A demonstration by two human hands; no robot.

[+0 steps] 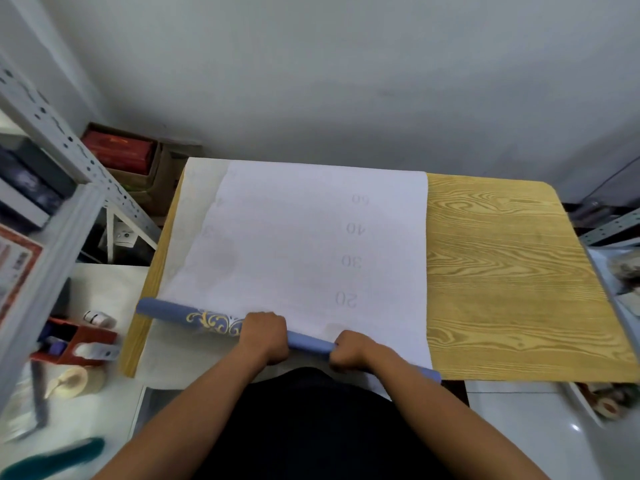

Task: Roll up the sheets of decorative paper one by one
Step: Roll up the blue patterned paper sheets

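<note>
A sheet of decorative paper (304, 237) lies white side up on the wooden table (502, 271), with faint numbers printed on it. Its near edge is rolled into a blue tube with a gold ornament (194, 317), lying slantwise along the table's front. My left hand (265, 336) grips the roll near its middle. My right hand (348, 351) grips it further right; the roll's right end (431, 375) shows beyond my forearm. Another pale sheet (204, 174) lies under the top one and shows at the left.
A metal shelf frame (69, 140) stands at the left with boxes behind it. On the white surface at left sit a red tape dispenser (83, 344), a tape roll (71, 381) and a small bottle (98, 318). A tray with tape rolls (602, 403) is at the right.
</note>
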